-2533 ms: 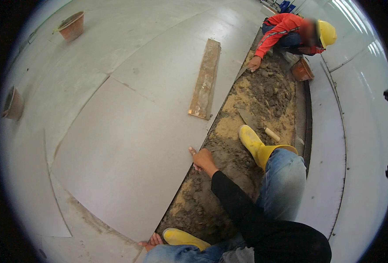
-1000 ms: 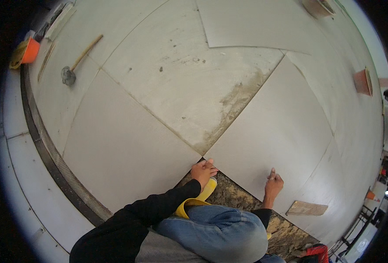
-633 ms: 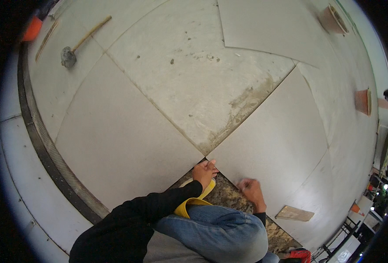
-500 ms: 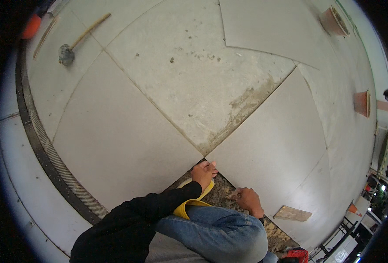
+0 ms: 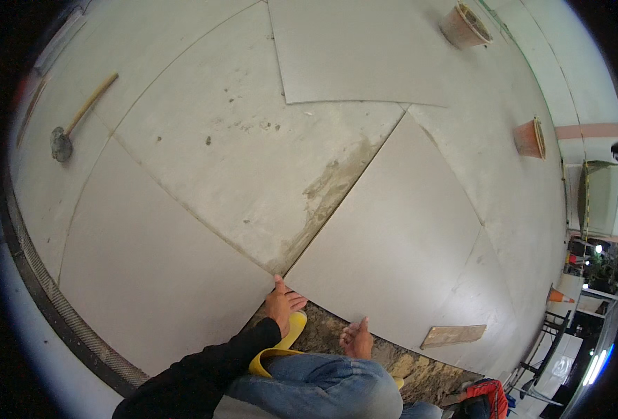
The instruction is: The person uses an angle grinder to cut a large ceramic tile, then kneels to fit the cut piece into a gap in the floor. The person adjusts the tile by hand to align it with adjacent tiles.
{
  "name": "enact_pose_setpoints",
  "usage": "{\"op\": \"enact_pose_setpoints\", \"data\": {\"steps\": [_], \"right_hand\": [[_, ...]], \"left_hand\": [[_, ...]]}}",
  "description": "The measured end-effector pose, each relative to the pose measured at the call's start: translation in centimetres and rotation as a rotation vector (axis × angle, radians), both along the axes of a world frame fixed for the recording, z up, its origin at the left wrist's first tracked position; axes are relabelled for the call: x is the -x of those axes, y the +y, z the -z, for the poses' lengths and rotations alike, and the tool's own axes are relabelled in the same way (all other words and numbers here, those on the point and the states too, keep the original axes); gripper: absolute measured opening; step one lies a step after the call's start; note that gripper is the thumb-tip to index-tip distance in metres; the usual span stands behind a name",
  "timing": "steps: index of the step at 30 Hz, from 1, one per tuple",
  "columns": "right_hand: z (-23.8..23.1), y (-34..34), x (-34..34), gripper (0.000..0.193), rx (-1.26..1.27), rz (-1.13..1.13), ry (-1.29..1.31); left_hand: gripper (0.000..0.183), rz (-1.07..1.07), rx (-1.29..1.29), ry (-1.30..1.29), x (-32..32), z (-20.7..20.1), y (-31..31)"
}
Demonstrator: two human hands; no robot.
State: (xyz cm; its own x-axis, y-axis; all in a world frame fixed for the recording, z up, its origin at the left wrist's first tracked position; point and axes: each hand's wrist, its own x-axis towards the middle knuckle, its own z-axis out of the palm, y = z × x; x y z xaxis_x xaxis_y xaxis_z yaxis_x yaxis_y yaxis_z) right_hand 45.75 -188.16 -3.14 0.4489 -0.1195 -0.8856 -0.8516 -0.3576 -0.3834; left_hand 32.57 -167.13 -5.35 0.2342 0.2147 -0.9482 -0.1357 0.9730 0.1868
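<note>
My left hand [image 5: 280, 307] has its fingers apart at the corner where two large grey floor tiles meet. One finger touches the corner; the others lie by the near edge of the right tile [image 5: 386, 244]. The left tile [image 5: 162, 258] lies on the other side of that hand. My right hand [image 5: 357, 340] is just short of the right tile's near edge, fingers loosely bent and apart, holding nothing I can see. Under both hands is rough brown mortar [image 5: 323, 328]. A yellow boot [image 5: 295, 329] stands beside my left hand.
A mallet [image 5: 61, 143] lies at far left. A wooden piece [image 5: 453, 336] rests on the right tile. Two buckets, one upper [image 5: 466, 26] and one lower [image 5: 530, 138], stand at far right. Another large tile [image 5: 351, 52] lies askew at the back. A traffic cone [image 5: 560, 296] stands right.
The view has swung right, so tiles, mallet and buckets sit further left. My left hand's fingers have spread at the corner. My right hand's fingers have lifted and loosened above the mortar.
</note>
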Motion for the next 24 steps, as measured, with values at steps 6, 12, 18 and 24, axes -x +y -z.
{"op": "enact_pose_setpoints", "data": {"steps": [6,12,18,24], "right_hand": [[1.1,-2.0,-0.1,0.058,-0.004,0.084,0.005],[2.6,-3.1,-0.3,0.051,-0.059,0.413,0.024],[4.1,-4.2,-0.9,0.053,-0.109,0.441,0.017],[-0.1,-0.3,-0.8,0.052,0.000,0.345,0.052]], "left_hand": [[0.091,-0.017,0.105,-0.047,0.4,0.2,0.6],[0.094,-0.004,0.053,-0.083,0.5,0.4,0.1],[0.098,0.047,0.043,-0.126,0.9,0.7,0.3],[0.088,0.135,0.042,-0.137,1.3,1.1,0.7]]}}
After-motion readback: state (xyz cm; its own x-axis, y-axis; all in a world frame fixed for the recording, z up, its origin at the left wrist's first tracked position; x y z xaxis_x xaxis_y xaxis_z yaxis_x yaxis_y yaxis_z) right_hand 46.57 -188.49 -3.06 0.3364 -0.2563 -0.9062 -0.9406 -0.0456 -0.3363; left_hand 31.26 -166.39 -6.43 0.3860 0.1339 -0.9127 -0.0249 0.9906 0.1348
